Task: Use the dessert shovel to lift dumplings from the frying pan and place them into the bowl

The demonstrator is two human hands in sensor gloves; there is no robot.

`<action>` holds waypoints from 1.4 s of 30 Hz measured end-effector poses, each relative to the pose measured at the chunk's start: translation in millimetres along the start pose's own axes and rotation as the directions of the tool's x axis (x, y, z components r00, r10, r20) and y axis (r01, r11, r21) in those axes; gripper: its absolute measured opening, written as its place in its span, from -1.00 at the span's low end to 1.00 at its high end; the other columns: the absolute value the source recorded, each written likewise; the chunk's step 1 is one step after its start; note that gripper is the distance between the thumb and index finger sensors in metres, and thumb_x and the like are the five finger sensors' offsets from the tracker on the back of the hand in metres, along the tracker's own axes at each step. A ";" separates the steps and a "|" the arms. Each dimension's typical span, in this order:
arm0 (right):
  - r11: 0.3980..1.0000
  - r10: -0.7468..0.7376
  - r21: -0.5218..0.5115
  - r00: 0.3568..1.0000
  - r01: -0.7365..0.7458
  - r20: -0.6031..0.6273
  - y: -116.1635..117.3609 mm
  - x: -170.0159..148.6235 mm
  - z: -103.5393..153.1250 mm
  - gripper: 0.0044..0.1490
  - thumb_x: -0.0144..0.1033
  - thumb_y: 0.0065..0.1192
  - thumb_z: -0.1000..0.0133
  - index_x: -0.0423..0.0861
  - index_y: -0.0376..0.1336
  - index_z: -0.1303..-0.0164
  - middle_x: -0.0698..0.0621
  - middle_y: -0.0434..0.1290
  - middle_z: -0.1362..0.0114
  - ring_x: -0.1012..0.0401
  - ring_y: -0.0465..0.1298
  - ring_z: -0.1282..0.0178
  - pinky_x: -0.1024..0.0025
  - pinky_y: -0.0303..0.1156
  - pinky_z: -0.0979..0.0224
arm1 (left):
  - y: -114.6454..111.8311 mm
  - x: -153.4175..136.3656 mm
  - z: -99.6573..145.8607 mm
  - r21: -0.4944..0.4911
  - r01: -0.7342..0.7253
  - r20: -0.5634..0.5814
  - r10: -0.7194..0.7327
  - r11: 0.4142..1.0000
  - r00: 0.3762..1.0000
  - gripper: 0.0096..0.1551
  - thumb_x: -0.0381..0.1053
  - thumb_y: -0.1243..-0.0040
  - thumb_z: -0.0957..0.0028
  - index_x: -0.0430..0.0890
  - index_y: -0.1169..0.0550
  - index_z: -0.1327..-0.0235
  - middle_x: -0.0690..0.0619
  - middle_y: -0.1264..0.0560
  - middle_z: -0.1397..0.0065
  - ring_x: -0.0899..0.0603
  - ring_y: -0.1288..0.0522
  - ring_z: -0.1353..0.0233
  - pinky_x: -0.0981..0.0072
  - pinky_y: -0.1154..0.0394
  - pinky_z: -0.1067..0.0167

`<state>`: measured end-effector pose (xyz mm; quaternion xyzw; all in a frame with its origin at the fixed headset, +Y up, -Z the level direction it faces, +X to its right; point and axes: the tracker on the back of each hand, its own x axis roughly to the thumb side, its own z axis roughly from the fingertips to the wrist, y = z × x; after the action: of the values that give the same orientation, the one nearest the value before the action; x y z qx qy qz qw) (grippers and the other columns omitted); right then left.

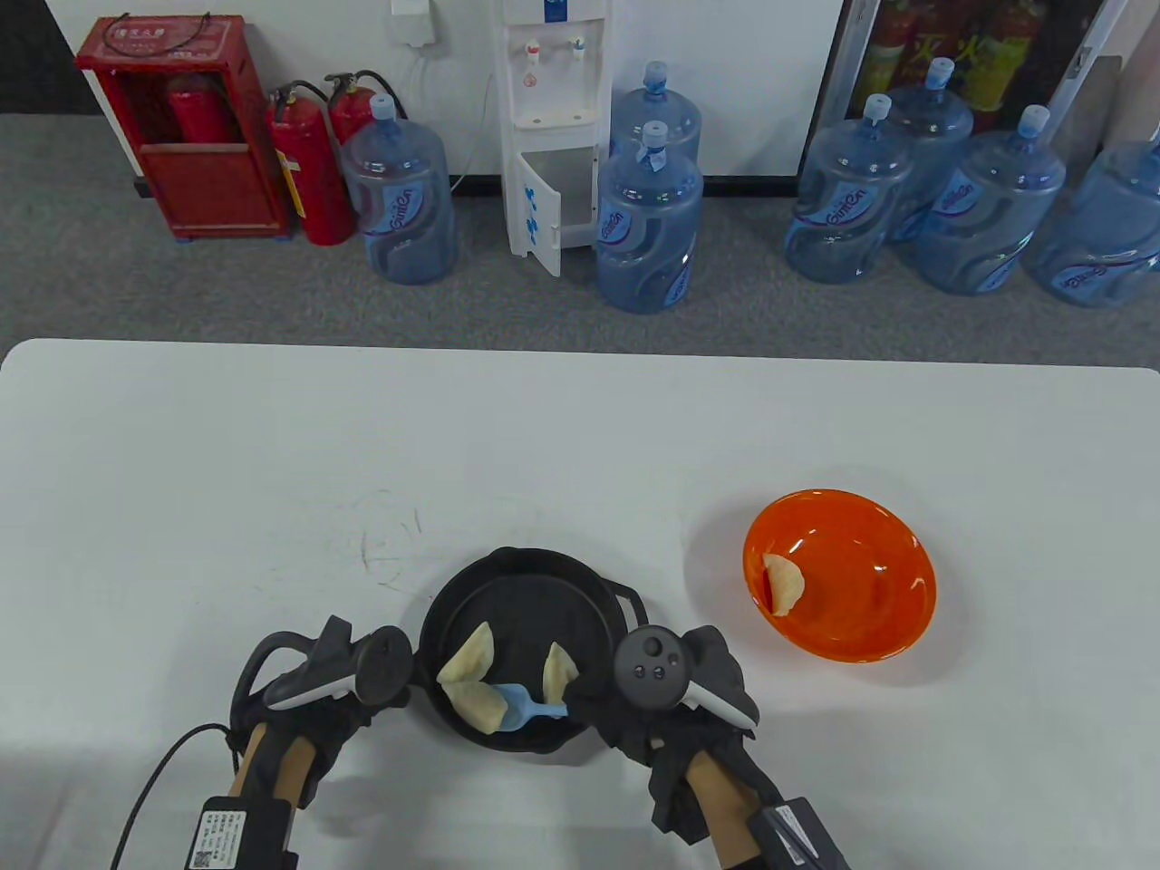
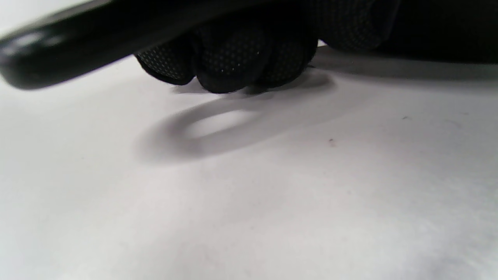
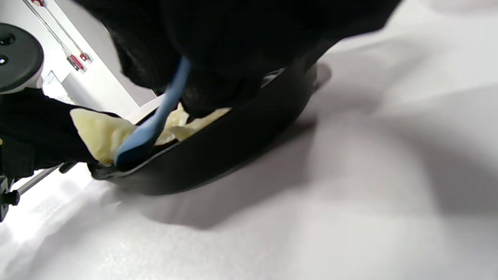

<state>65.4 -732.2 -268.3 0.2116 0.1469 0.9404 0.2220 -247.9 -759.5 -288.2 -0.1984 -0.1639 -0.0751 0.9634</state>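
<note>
A black frying pan [image 1: 535,589] sits at the table's front centre with three pale dumplings in it, two at the left [image 1: 471,657] [image 1: 480,707] and one at the right [image 1: 560,672]. My right hand [image 1: 634,698] grips a light blue dessert shovel [image 1: 526,709], whose blade touches the front-left dumpling. In the right wrist view the shovel [image 3: 151,124] slants down into the pan [image 3: 218,151] beside a dumpling [image 3: 97,132]. My left hand [image 1: 362,680] holds the pan's handle [image 2: 78,35], fingers [image 2: 229,58] curled round it. An orange bowl [image 1: 843,634] at the right holds one dumpling [image 1: 784,583].
The white table [image 1: 272,471] stretches behind the pan and bowl. On the floor beyond stand several blue water jugs [image 1: 648,217], a white water dispenser [image 1: 553,127], fire extinguishers [image 1: 308,172] and a red cabinet [image 1: 181,127].
</note>
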 end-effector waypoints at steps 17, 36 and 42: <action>0.984 -0.128 -0.123 0.992 0.125 -0.019 -27.9 -19.7 15.1 -0.51 -0.03 0.25 -0.30 0.04 0.49 -0.34 -0.03 0.64 -0.09 0.31 0.58 0.44 0.36 0.57 0.33 | -0.3 -0.3 0.5 0.002 -0.003 0.001 0.003 1.000 1.000 -0.42 0.21 -0.10 -0.18 0.06 -0.43 -0.44 0.17 -0.58 -0.24 0.06 -0.68 -0.09 -0.04 -0.55 -0.46; 0.908 -0.260 -0.369 0.958 0.199 -0.121 -68.1 -53.0 45.5 -0.51 -0.05 0.27 -0.31 0.01 0.50 -0.35 -0.05 0.65 -0.09 0.30 0.58 0.44 0.35 0.56 0.34 | -0.7 -0.6 0.6 0.004 -0.008 0.004 0.008 1.000 1.000 -0.42 0.22 -0.09 -0.18 0.06 -0.43 -0.44 0.17 -0.57 -0.25 0.05 -0.68 -0.10 -0.04 -0.54 -0.47; 0.889 -0.298 -0.406 0.941 0.211 -0.162 -77.3 -70.5 54.4 -0.51 -0.05 0.26 -0.31 0.00 0.49 -0.35 -0.05 0.65 -0.09 0.30 0.58 0.44 0.35 0.56 0.34 | -0.8 -0.8 0.5 0.003 -0.010 0.006 0.010 1.000 1.000 -0.42 0.22 -0.09 -0.18 0.06 -0.43 -0.44 0.17 -0.57 -0.25 0.05 -0.68 -0.10 -0.04 -0.54 -0.47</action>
<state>175.4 -689.7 -273.2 0.0375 0.0106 0.9309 0.3633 -249.0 -759.9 -287.8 -0.1978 -0.1657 -0.0696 0.9636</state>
